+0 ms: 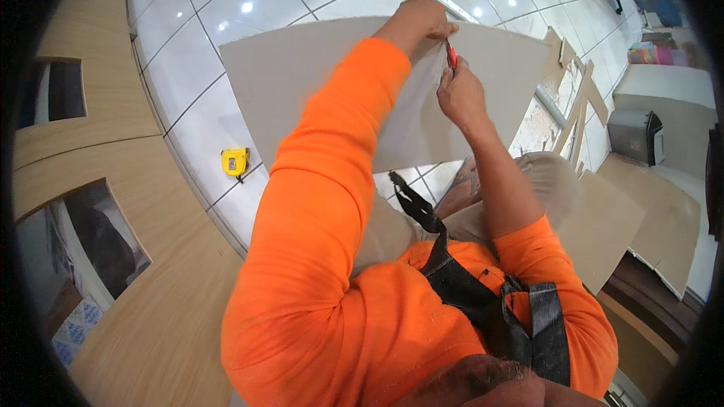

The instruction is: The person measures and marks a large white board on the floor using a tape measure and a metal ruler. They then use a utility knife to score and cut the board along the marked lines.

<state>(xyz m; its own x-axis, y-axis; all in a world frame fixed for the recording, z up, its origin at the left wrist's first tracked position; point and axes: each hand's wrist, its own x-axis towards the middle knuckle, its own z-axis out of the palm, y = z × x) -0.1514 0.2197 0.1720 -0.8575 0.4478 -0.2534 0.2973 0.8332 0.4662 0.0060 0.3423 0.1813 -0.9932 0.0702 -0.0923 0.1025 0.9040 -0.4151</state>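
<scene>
Far left, a curved light-wood panel (113,181) with rectangular cut-outs runs down the edge of the view; through the lower cut-out a bag or sheet with a blue-and-white pattern (75,329) shows, its print too small to tell. Right of the panel lies a white tiled floor (196,7), and on it, just beside the wood edge, a small yellow tape measure (234,160).

In the middle, a large grey board (302,68) lies across the floor, tilted a little, its near edge towards the person's knees. The left hand (418,19), reaching over in an orange sleeve, is curled shut with its fingers pressed on the board's upper part. Just right of it, the right hand (460,90) is closed around a red-handled cutter (451,55), whose tip meets the board between the two hands. The orange arm hides much of the board's middle.

Further right, cut pieces of tan board (603,226) lie overlapping on the floor beside the person's thigh. Above these stand a wooden frame (577,98) and a grey box-shaped bin (635,136). In the top right corner sit small colourful packages (652,53) and a blue bundle (664,7), both too blurred to make out.
</scene>
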